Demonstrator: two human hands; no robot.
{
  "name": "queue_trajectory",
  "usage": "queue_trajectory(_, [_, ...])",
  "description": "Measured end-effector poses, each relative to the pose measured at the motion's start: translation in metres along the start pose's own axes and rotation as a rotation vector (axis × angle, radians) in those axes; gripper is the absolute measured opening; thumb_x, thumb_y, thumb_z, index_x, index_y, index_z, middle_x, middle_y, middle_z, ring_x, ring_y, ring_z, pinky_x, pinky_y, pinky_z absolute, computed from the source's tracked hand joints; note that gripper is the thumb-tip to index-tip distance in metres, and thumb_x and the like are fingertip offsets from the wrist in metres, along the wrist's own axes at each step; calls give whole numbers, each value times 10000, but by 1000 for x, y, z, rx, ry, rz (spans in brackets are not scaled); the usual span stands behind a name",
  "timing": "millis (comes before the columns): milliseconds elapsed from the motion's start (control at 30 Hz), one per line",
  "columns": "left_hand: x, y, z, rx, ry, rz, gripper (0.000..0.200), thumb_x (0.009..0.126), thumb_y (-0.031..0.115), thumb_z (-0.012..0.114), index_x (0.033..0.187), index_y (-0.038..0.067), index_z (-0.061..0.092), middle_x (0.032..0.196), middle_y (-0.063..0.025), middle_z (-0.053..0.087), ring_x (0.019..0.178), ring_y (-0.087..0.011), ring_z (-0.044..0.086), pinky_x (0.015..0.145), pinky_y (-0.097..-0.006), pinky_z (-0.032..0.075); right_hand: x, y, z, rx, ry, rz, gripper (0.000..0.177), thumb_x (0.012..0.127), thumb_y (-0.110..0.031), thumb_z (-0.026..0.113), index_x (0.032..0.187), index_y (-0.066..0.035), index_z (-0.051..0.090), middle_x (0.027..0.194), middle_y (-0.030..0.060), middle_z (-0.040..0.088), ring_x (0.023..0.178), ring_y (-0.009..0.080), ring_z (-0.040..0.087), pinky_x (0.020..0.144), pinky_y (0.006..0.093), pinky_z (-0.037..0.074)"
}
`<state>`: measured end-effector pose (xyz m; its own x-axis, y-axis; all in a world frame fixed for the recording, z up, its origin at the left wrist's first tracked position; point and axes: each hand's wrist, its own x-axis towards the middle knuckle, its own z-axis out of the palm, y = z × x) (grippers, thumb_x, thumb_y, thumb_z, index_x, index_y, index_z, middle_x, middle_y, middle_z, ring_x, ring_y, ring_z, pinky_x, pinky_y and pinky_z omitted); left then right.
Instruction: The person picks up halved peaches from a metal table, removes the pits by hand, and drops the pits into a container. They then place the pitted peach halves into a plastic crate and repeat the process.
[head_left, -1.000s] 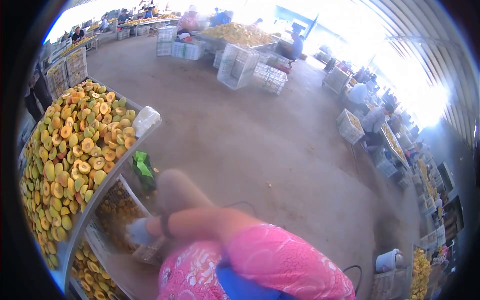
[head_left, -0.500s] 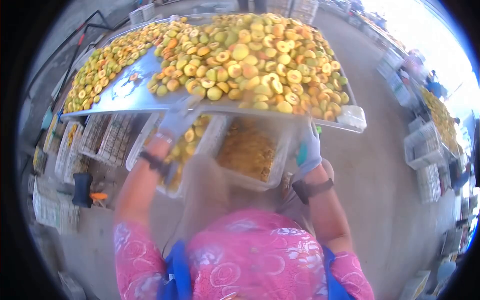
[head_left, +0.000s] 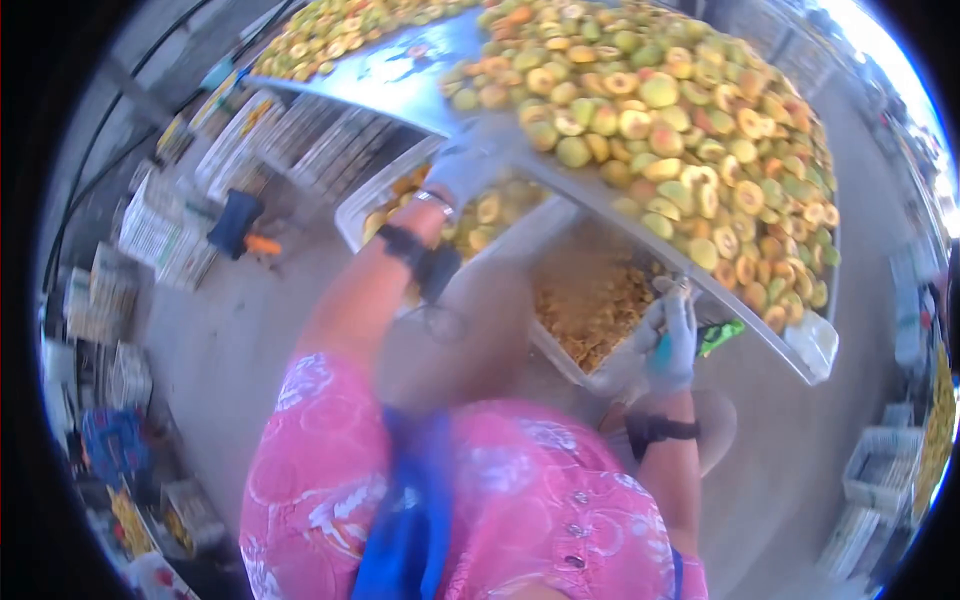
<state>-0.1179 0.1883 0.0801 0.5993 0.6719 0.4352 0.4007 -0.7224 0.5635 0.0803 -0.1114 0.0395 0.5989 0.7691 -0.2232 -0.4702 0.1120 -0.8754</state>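
Halved yellow-green fruits (head_left: 660, 130) are heaped on a metal table (head_left: 400, 92). My left hand (head_left: 472, 160), in a pale glove, is at the table's front edge, above a crate of fruit halves (head_left: 487, 208); its fingers are blurred. Below the table edge, my gloved right hand (head_left: 672, 335) has its fingers bent together near the fingertips, beside a crate of brown pits (head_left: 590, 315). Whatever it pinches is too small to name. A green object (head_left: 718, 337) sticks out beside that hand.
White crates (head_left: 165, 225) stand on the left, near a dark stool-like object with an orange part (head_left: 240, 225). A clear plastic container (head_left: 812, 345) is at the table's right corner. More crates (head_left: 883, 467) stand at the far right.
The view has turned, so the table now slants down to the right. My right hand is lower relative to the table edge, and more of the green object shows.
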Motion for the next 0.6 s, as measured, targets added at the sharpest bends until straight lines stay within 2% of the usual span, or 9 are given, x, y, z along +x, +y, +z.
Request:
queue_trajectory(33, [-31, -24, -15, 84, 108, -265, 552, 873, 413, 618, 1299, 70, 540, 1302, -190, 549, 1240, -359, 484, 1038, -418, 389, 2, 3, -5, -29, -10, -1, 369, 1019, -314, 490, 1212, 1, 500, 630, -22, 410, 415, 60, 356, 349, 212, 276])
queue_trajectory(67, [-68, -82, -22, 165, 171, -306, 565, 879, 397, 621, 1317, 55, 519, 1297, -209, 542, 1244, -369, 477, 1025, -428, 395, 6, 9, -14, -44, 3, 14, 366, 1017, -314, 495, 1205, 0, 499, 637, -24, 409, 420, 56, 337, 353, 217, 252])
queue_trajectory(100, [-106, -107, -32, 76, 287, -568, 612, 850, 416, 660, 1317, 50, 510, 1284, -223, 539, 1246, -369, 476, 1020, -430, 401, 5, 9, -17, -18, 19, 67, 364, 1015, -322, 499, 1207, -12, 500, 634, -31, 391, 426, 50, 320, 361, 219, 234])
queue_trajectory(200, [-210, -171, -27, 341, 427, -968, 684, 777, 424, 736, 1253, -16, 516, 1225, -255, 558, 1150, -369, 551, 966, -436, 450, -5, 13, -17, 5, -16, 141, 359, 1015, -330, 497, 1209, -28, 499, 636, -37, 375, 429, 47, 316, 369, 223, 234])
queue_trajectory(233, [-231, -185, -19, 125, 414, -1039, 673, 780, 397, 733, 1246, -34, 511, 1188, -247, 579, 1104, -356, 578, 932, -429, 469, -7, 15, -17, -28, 9, 164, 357, 1011, -338, 508, 1191, -31, 536, 640, -52, 372, 454, 44, 327, 382, 221, 241])
queue_trajectory(367, [-259, -208, 15, -378, 489, -1167, 622, 776, 308, 709, 1224, -73, 504, 1083, -215, 630, 986, -309, 627, 847, -408, 500, -11, 24, -7, -130, 90, 206, 356, 1008, -338, 517, 1184, -33, 570, 645, -69, 384, 492, 46, 361, 403, 224, 271])
queue_trajectory(500, [-251, -220, 19, -334, 488, -1187, 521, 776, 160, 671, 1224, -45, 502, 1014, -147, 624, 906, -249, 617, 817, -362, 516, -19, 26, 0, -206, 125, 204, 368, 1025, -363, 467, 1187, -33, 490, 620, -42, 352, 412, 69, 296, 373, 250, 251])
queue_trajectory(567, [-248, -228, 17, -681, 521, -1194, 431, 748, 101, 608, 1154, -30, 542, 959, -130, 627, 851, -229, 614, 776, -365, 516, -21, 36, -1, -148, 167, 186, 360, 1027, -356, 458, 1178, -32, 497, 608, -44, 351, 410, 69, 295, 370, 251, 258])
queue_trajectory(600, [-248, -238, 13, -716, 369, -1215, 312, 753, 112, 583, 1037, -17, 594, 879, -116, 625, 812, -225, 612, 732, -364, 510, -23, 39, 0, -190, 147, 192, 330, 1029, -343, 455, 1161, -46, 508, 608, -47, 359, 410, 70, 297, 368, 253, 258])
